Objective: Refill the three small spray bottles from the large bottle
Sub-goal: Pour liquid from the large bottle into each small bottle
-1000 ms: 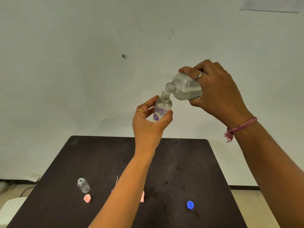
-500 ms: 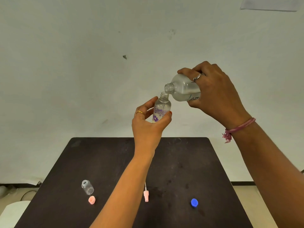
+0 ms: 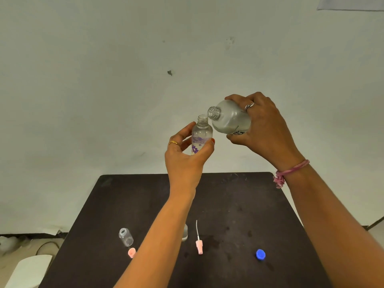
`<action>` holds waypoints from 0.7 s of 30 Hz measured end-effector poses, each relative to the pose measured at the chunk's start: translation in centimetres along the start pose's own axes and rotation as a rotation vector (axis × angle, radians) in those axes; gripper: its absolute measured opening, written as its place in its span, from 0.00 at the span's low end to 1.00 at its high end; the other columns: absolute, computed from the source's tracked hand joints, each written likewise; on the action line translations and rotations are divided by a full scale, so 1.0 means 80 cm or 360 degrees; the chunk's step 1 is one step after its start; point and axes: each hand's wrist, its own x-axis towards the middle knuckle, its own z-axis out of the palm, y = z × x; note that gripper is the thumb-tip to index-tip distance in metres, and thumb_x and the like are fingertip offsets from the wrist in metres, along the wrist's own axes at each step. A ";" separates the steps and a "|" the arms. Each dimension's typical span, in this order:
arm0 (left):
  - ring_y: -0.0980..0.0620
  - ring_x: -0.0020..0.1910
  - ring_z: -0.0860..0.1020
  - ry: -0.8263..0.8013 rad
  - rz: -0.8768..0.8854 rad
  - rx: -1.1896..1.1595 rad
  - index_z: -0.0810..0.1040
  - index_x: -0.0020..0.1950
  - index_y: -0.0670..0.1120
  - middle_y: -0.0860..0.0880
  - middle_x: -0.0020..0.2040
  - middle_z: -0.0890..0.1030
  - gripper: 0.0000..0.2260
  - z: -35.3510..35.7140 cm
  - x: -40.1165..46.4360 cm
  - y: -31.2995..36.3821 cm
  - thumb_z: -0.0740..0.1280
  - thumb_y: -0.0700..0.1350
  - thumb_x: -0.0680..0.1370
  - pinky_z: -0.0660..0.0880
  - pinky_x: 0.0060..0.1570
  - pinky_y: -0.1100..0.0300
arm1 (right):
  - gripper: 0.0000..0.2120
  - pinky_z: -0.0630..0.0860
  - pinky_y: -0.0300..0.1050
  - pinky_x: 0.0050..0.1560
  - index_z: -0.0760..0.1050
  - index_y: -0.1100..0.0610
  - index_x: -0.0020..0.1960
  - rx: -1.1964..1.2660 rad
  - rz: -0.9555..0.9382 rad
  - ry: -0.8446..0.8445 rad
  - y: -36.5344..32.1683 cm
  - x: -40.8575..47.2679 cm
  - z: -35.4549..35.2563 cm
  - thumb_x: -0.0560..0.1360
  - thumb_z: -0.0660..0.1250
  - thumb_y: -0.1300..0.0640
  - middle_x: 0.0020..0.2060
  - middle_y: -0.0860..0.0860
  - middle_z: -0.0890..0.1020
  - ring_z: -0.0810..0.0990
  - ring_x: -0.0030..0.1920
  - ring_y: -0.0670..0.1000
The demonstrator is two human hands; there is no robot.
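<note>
My left hand (image 3: pixel 187 161) holds the small spray bottle (image 3: pixel 200 136), printed with purple flowers, upright and uncapped above the worktop (image 3: pixel 239 204). My right hand (image 3: pixel 264 129) is curled round the large bottle (image 3: pixel 230 119), tilted with its open neck just beside the small mouth; its black lettering is unreadable. Below lie an empty small bottle (image 3: pixel 126 237), a pink cap (image 3: pixel 131 252), a pink spray head (image 3: pixel 198 244) and a blue cap (image 3: pixel 260 254); my left forearm partly hides another bottle (image 3: pixel 185 232).
</note>
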 end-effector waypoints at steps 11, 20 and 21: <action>0.63 0.52 0.77 0.0064 0.0026 0.0067 0.76 0.61 0.56 0.58 0.57 0.79 0.22 -0.062 0.019 0.003 0.76 0.43 0.70 0.72 0.38 0.78 | 0.37 0.69 0.38 0.48 0.69 0.47 0.67 0.0454 0.0246 -0.0174 -0.045 -0.006 0.060 0.60 0.80 0.53 0.55 0.52 0.75 0.73 0.53 0.51; 0.62 0.52 0.77 0.0066 0.0001 0.0196 0.75 0.63 0.52 0.57 0.57 0.78 0.23 -0.114 0.029 -0.029 0.76 0.43 0.70 0.71 0.38 0.79 | 0.38 0.73 0.39 0.53 0.68 0.48 0.68 0.0960 0.0509 -0.0224 -0.075 -0.018 0.112 0.61 0.81 0.55 0.60 0.49 0.75 0.74 0.55 0.49; 0.62 0.52 0.77 0.0065 -0.0007 0.0209 0.75 0.63 0.52 0.57 0.57 0.78 0.23 -0.121 0.029 -0.034 0.76 0.43 0.70 0.71 0.38 0.79 | 0.38 0.74 0.41 0.55 0.68 0.49 0.68 0.1016 0.0540 -0.0232 -0.078 -0.021 0.118 0.61 0.81 0.56 0.60 0.49 0.76 0.75 0.55 0.49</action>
